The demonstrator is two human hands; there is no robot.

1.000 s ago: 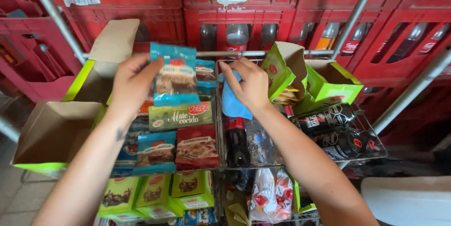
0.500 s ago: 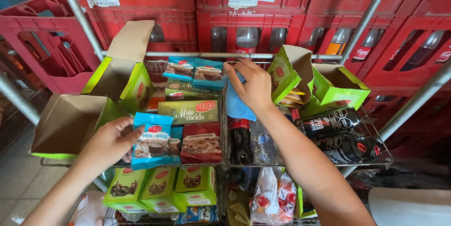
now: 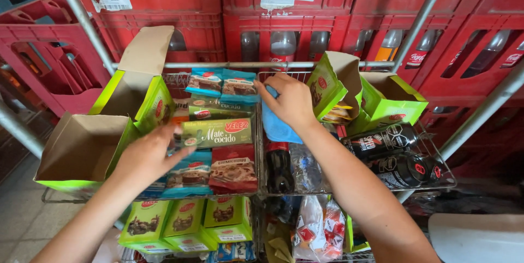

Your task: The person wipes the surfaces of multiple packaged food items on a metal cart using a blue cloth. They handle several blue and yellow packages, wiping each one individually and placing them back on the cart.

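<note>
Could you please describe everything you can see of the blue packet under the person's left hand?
The blue packet is a flat, glossy wrapper, apparently plastic film, printed with a picture of a brown baked snack. It lies face up in the front row of the wire shelf, beside a red packet on its right and below a green box. The left hand rests on its left part, covering that side, so its full outline is hidden.

Both bare forearms reach forward from the lower edge of the view. The left hand [image 3: 146, 156] lies palm-down, fingers bent and spread. The right hand [image 3: 289, 101] extends farther, knuckles up, fingers curled closed.
</note>
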